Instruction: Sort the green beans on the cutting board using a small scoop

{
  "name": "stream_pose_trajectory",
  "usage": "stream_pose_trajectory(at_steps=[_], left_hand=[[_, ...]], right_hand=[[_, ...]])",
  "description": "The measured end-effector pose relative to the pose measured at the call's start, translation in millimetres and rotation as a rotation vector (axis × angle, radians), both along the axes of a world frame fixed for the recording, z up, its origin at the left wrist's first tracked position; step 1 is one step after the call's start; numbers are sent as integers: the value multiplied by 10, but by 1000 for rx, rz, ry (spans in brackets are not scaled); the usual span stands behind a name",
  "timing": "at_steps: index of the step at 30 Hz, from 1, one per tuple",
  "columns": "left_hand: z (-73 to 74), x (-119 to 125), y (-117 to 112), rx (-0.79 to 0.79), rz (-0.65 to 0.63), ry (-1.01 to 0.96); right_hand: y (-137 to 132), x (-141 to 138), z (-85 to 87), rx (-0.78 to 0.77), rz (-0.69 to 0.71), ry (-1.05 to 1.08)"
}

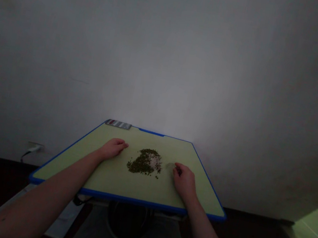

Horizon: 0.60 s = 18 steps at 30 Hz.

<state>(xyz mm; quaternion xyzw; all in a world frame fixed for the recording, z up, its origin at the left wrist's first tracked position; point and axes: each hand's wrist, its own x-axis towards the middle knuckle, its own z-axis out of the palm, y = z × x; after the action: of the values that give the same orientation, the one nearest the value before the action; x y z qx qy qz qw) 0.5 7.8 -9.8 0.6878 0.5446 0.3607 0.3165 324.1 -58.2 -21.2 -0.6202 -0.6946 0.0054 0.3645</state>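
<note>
A loose heap of small dark green seeds or grains (pixel 145 162) lies in the middle of a pale green cutting board with a blue rim (pixel 112 180). My left hand (pixel 113 148) rests on the board to the left of the heap, its fingers curled together and holding nothing. My right hand (pixel 185 181) rests to the right of the heap, next to a faint round, clear disc (pixel 170 165). Its fingertips are curled down and partly hidden.
A flat strip with red and grey marks (pixel 118 124) lies on the board's far edge. Behind the board stands a pale wall with a plugged-in wall socket (pixel 34 147). A looped cable (pixel 128 227) shows below the board's near edge.
</note>
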Motion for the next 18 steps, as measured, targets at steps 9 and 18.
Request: stream_pose_trajectory(at_steps=[9, 18], left_hand=[[-9, -16, 9, 15, 14, 16], [2, -6, 8, 27, 2, 32]], right_hand=[[-9, 99, 1, 3, -104, 74], [-70, -19, -5, -91, 73, 123]])
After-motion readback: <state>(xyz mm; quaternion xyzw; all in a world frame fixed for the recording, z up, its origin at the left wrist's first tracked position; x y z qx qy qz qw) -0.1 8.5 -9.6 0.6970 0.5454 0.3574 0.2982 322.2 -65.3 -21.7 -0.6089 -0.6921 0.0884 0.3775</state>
